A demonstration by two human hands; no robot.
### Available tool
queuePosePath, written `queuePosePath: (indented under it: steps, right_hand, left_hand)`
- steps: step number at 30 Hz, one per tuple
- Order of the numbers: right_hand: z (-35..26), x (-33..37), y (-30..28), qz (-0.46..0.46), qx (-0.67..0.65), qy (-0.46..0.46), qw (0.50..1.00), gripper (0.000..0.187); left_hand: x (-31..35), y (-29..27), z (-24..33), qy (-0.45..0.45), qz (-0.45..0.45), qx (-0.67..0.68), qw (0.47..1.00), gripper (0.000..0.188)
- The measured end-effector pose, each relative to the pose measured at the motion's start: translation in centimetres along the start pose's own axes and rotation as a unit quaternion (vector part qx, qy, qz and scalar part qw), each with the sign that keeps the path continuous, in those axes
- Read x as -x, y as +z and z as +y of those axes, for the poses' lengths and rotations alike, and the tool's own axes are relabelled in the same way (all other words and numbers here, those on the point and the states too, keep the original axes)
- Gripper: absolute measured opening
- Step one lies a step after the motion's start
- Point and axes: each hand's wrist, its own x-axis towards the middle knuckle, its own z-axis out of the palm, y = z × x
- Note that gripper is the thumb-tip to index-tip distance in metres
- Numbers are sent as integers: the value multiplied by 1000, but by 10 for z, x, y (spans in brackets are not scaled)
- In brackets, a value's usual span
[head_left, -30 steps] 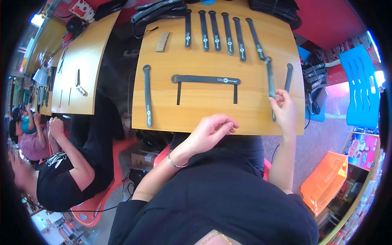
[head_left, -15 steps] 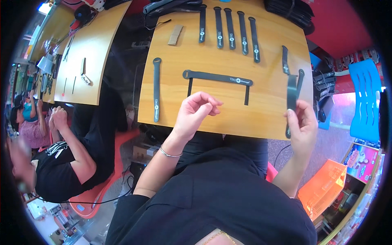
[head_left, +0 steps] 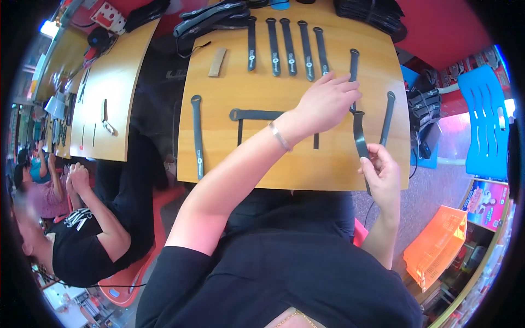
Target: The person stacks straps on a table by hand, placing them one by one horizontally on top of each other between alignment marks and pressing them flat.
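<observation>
My right hand [head_left: 384,177] pinches a black hook-and-loop strap [head_left: 361,139] near the table's right front, its ring end pointing away from me. My left hand [head_left: 327,101] reaches across the table palm down, fingers stretched out. Its fingertips are at another black strap [head_left: 354,63] and partly cover it; whether they touch it I cannot tell. Under my left forearm lies a crosswise strap [head_left: 260,115], with a thin black strip [head_left: 239,134] at its left and another thin strip [head_left: 316,141] near its right. A further strap [head_left: 388,117] lies right of my right hand.
Several straps [head_left: 291,52] lie in a row at the back, and one strap [head_left: 197,136] at the left. A brown flat piece [head_left: 217,62] and bundled dark straps [head_left: 372,13] are on the table [head_left: 219,164]. An orange basket [head_left: 435,249] stands at right; a co-worker [head_left: 87,235] sits at left.
My left hand has moved rightward and away from me, over the table to the straps. My right hand still holds its strap, now left of the strap at the right edge. The view has shifted slightly.
</observation>
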Motion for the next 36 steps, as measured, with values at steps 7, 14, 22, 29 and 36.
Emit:
queuePosePath:
  steps: [7,14,22,29,36]
  right_hand:
    - [1,-3,-10,-16,-12,63,998,21]
    - [6,-11,-15,0,-8,67,998,21]
    - [3,-14,-47,36,47,72,996,17]
    - [-12,-16,-55,9,103,52,993,16]
    - [-8,-8,-56,27,82,66,994,13]
  left_hand:
    - [-37,39,-31,-57,-229,-61,970,38]
    - [-50,49,-26,-76,-270,-195,940,49]
    - [-47,57,-27,-72,-251,-232,937,59]
    - [-45,58,-26,-66,-239,-247,937,63]
    - [-57,48,-27,-45,-345,-272,897,66]
